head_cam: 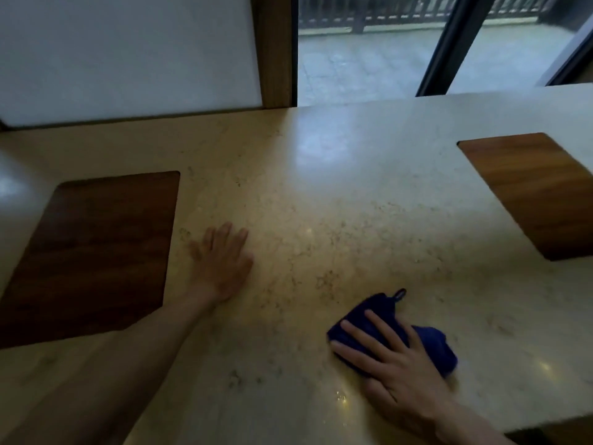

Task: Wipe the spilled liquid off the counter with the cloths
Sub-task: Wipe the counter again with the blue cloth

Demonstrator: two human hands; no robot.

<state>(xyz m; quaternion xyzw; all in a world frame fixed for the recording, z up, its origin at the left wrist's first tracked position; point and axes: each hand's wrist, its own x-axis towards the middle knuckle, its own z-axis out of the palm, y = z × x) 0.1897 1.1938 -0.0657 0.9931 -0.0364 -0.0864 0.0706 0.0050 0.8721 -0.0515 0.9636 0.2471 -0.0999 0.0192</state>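
Both hands lay flat with fingers straight: the right hand (394,351) pressed a bunched blue cloth (430,345) onto the near right of the tabletop (321,194), and the left hand (221,261) rested bare on the stone just beside the left wood inlay (93,252). No puddle could be made out; faint glints near the front edge might have been wet. Risks, as I judged them: smearing liquid toward the inlay, or the crumpled cloth skipping patches under a loose press.

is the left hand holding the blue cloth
No, the left hand lies flat on the bare counter, while the blue cloth sits under the right hand.
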